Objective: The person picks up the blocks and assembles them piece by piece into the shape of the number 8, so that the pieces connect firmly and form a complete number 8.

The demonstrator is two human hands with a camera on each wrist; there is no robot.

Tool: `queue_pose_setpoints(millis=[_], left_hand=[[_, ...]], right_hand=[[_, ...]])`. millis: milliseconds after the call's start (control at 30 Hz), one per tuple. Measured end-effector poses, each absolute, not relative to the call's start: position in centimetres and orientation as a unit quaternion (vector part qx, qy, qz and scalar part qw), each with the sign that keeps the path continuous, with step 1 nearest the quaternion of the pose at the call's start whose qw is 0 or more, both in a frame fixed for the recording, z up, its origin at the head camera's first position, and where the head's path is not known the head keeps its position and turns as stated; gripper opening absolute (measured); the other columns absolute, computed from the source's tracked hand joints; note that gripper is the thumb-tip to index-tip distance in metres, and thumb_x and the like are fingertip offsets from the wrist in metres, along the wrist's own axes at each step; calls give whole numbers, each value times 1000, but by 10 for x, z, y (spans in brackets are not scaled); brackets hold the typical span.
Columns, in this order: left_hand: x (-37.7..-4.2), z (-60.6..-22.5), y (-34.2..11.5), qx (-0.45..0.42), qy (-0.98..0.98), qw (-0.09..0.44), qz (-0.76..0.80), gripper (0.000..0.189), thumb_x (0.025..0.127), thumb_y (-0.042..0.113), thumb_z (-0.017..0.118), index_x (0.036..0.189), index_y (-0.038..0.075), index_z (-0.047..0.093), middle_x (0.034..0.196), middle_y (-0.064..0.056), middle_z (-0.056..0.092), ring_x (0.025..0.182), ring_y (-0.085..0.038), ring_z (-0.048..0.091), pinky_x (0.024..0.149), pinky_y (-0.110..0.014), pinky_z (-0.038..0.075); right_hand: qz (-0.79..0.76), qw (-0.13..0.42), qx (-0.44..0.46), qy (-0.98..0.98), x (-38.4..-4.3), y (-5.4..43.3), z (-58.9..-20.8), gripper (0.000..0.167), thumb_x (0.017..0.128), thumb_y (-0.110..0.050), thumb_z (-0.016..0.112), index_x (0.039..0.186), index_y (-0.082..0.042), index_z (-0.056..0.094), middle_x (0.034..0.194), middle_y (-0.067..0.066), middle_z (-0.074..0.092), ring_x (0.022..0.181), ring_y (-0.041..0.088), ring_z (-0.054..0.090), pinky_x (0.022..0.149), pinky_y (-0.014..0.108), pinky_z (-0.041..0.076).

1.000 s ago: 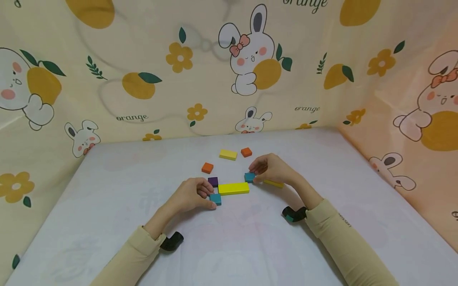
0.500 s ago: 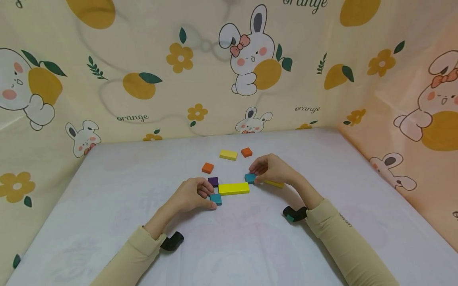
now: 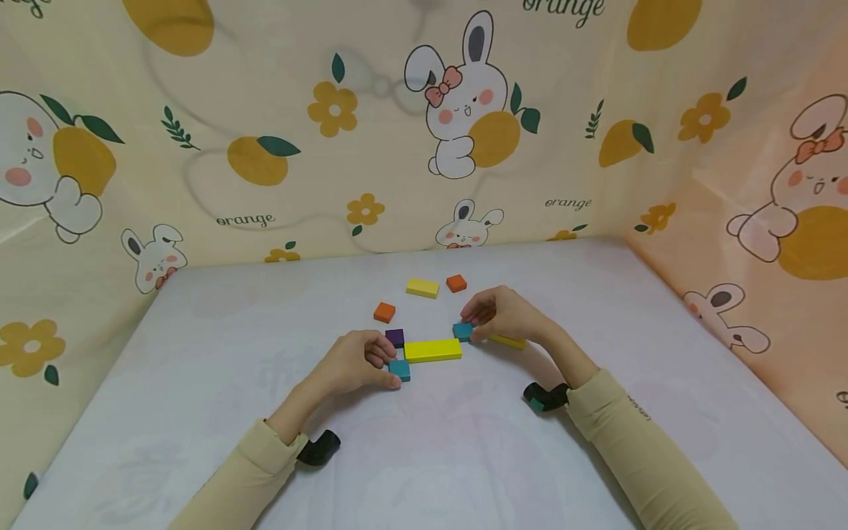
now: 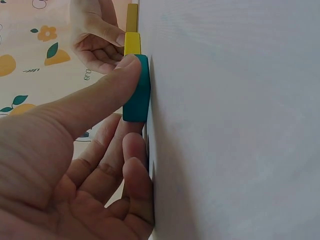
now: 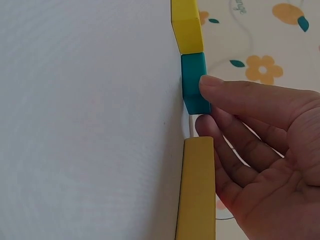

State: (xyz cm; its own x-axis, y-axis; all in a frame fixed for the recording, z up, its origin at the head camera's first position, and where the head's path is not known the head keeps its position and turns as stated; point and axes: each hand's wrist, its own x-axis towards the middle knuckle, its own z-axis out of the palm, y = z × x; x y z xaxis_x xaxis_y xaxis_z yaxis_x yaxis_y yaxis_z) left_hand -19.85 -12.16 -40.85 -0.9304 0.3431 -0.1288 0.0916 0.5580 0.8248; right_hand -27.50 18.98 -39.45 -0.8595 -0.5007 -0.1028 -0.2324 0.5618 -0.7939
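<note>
On the white table (image 3: 199, 383), each grip pinches a teal block (image 3: 400, 369) beside orange squares (image 3: 384, 312).

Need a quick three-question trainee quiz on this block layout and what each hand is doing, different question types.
1. True or false: the left hand pinches a teal block.
2. Which block lies between the two teal blocks? A) long yellow block B) purple block C) orange block
3. Fill in: the right hand grips the other ____ block.

Key: 1 true; 2 A; 3 teal.
</note>
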Motion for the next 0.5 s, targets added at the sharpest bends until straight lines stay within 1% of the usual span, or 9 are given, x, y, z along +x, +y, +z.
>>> queue_pose_setpoints(millis=[300,500], left_hand=[[-198,-407,-121,124,871,138,455,43,67,20,93,98,11,66,91,0,63,85,-19,58,82,-32,50],[-198,-407,-121,126,871,136,455,43,67,20,93,98,11,66,90,0,63,84,-19,58,81,-32,50]], right_hand=[[-419,160,-212,868,-275,191,-395,34,76,-1,84,107,-4,70,100,3,70,91,23,64,85,32,53],[-421,163,-216,866,-274,190,-393,35,76,-3,84,108,-2,70,103,6,70,92,25,63,86,33,52]])
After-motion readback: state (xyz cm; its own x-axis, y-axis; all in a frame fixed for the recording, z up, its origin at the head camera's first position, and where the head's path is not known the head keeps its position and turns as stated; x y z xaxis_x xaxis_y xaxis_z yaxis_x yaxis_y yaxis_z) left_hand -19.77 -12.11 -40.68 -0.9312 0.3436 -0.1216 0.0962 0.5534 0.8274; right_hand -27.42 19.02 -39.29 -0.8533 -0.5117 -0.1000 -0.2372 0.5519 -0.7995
